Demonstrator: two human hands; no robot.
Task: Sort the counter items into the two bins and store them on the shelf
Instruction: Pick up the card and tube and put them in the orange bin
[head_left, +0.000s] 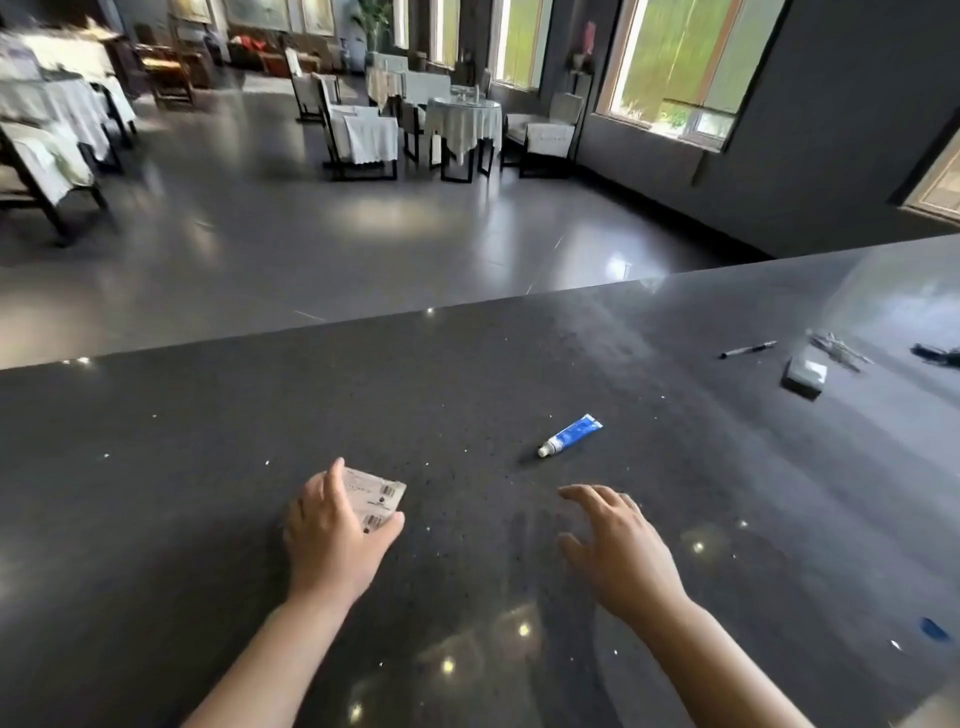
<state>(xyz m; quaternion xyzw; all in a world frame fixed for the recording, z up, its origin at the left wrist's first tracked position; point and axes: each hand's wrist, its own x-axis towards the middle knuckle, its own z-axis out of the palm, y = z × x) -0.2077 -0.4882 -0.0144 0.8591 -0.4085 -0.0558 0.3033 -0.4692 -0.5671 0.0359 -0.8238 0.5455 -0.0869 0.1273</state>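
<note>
My left hand (332, 530) grips a small flat pale packet with barcodes (376, 496) just above the dark speckled counter (208, 441); thumb and fingers curl round its edges. My right hand (618, 545) hovers over the counter with fingers spread and relaxed, holding nothing. A small blue tube with a white cap (570, 435) lies on the counter a short way beyond and left of my right hand. No bin or shelf is in view.
At the far right of the counter lie a dark pen (748, 349), a small white box (805, 375), thin silvery pieces (839, 351) and a dark object (937, 356). A blue item (934, 630) sits near the right edge. Beyond the counter's far edge are dining tables and chairs.
</note>
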